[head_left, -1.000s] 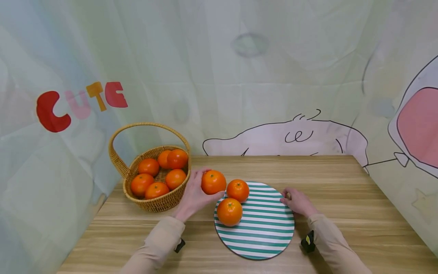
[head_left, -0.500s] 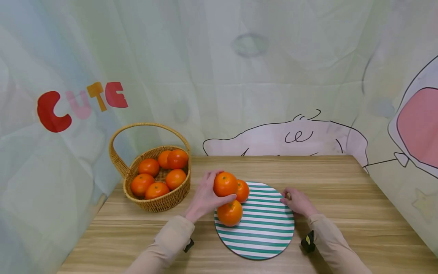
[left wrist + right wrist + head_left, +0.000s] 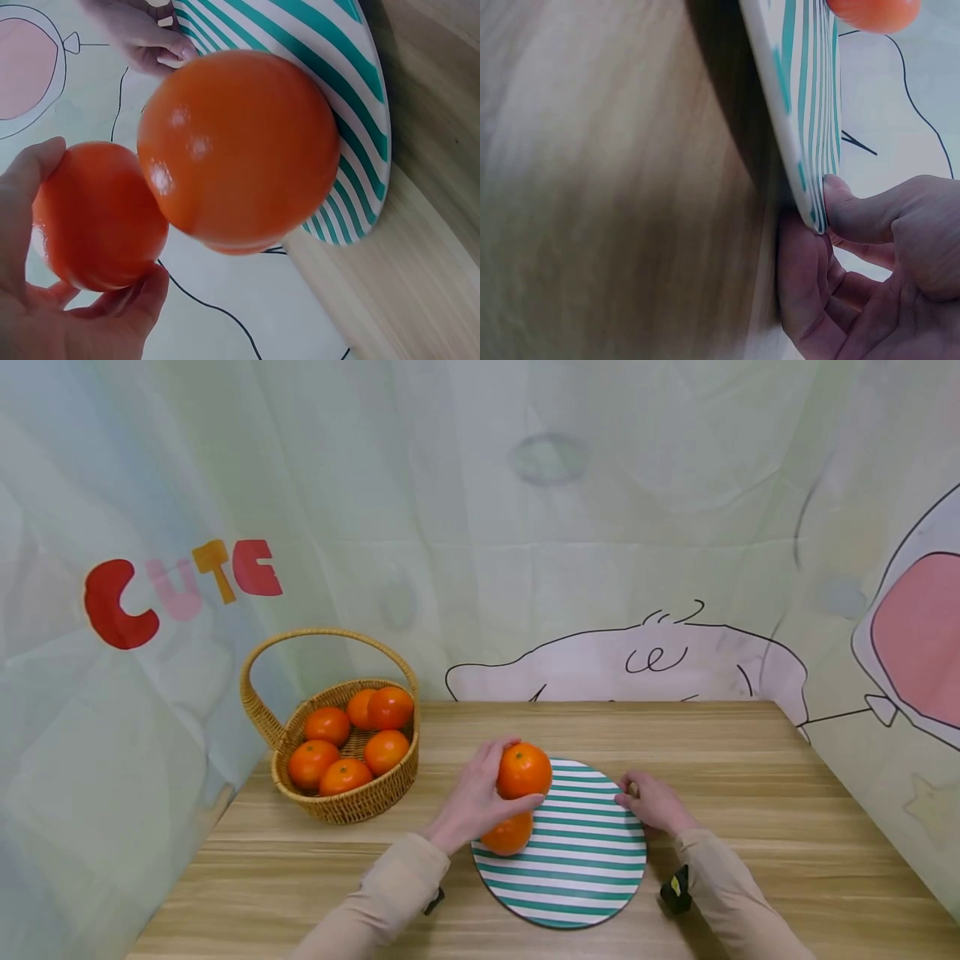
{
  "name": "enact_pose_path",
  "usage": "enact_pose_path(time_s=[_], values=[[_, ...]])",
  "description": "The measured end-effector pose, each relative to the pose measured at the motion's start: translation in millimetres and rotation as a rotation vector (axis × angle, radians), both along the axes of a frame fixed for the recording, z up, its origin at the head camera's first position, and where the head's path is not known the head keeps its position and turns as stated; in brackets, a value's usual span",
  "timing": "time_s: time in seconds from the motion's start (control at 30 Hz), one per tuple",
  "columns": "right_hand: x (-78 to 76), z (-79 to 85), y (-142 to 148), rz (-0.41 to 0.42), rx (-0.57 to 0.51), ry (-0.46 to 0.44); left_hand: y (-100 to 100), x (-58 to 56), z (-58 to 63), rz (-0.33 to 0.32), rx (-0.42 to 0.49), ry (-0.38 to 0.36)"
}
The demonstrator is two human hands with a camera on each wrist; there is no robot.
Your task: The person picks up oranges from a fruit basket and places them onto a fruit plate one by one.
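Note:
My left hand (image 3: 474, 797) grips an orange (image 3: 525, 771) by its sides, over the back left part of a round green-and-white striped placemat (image 3: 577, 860). Below it in the head view, a second orange (image 3: 507, 835) rests on the placemat, partly covered by my thumb. That resting orange (image 3: 240, 142) looms large in the left wrist view, right beside the held orange (image 3: 101, 217). A third orange is hidden behind the held one in the head view. My right hand (image 3: 654, 802) pinches the placemat's right edge, thumb on top and fingers beneath, as the right wrist view shows.
A wicker basket (image 3: 352, 810) with a tall arched handle stands at the left of the wooden table (image 3: 720, 752), holding several oranges (image 3: 345, 777). A printed curtain (image 3: 480, 527) hangs right behind the table.
My left hand has carried its orange rightward from the placemat's left side to over its back left part, now covering the rear orange. The right hand has stayed at the edge.

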State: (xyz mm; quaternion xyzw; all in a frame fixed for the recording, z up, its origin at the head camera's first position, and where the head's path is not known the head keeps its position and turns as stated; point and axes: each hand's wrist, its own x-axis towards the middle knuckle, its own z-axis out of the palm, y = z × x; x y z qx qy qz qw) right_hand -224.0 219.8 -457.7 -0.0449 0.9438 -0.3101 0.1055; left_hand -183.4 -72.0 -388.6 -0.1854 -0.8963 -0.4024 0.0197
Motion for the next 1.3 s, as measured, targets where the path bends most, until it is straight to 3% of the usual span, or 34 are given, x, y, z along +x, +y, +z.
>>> enact_pose_path(time_s=[0.47, 1.1, 1.3], values=[[0.0, 0.1, 0, 0.008, -0.003, 0.025, 16, 4.2, -9.3, -0.079, -0.091, 0.043], [0.4, 0.2, 0, 0.008, -0.009, 0.006, 31, 7.0, -22.5, -0.074, -0.192, 0.101], [0.7, 1.0, -1, 0.004, -0.007, 0.004, 35, 6.2, -25.3, -0.076, -0.260, 0.132]])
